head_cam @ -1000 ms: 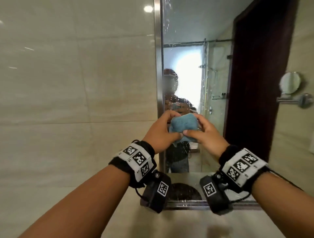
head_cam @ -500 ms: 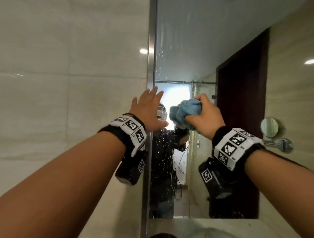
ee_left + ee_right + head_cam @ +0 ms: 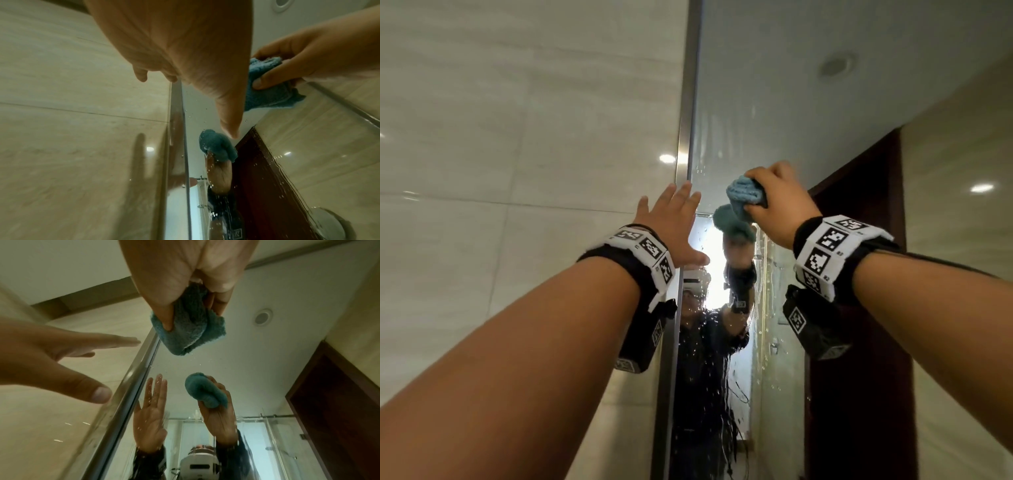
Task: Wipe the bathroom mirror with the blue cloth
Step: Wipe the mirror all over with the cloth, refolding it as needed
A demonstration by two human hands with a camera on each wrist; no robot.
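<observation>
The mirror point(image 3: 774, 102) is speckled with water drops, mostly low down. My right hand point(image 3: 777, 202) is raised to its upper left part and grips the bunched blue cloth point(image 3: 744, 193) in curled fingers. In the right wrist view the cloth point(image 3: 189, 331) hangs just short of the glass, with a small gap to its reflection. My left hand point(image 3: 671, 226) is held up flat with straight fingers at the mirror's steel left frame point(image 3: 685, 137) and holds nothing. The left wrist view shows the cloth point(image 3: 265, 95) pinched under the right thumb.
Glossy beige wall tiles point(image 3: 517, 171) fill the left side. The mirror reflects a dark wooden door point(image 3: 859, 308), the shower glass and me. A round chrome fitting point(image 3: 329, 224) shows at the lower right of the left wrist view.
Both hands rose from low in front of the mirror to its upper part. The left hand let go of the cloth and opened flat; the right hand now holds the cloth alone.
</observation>
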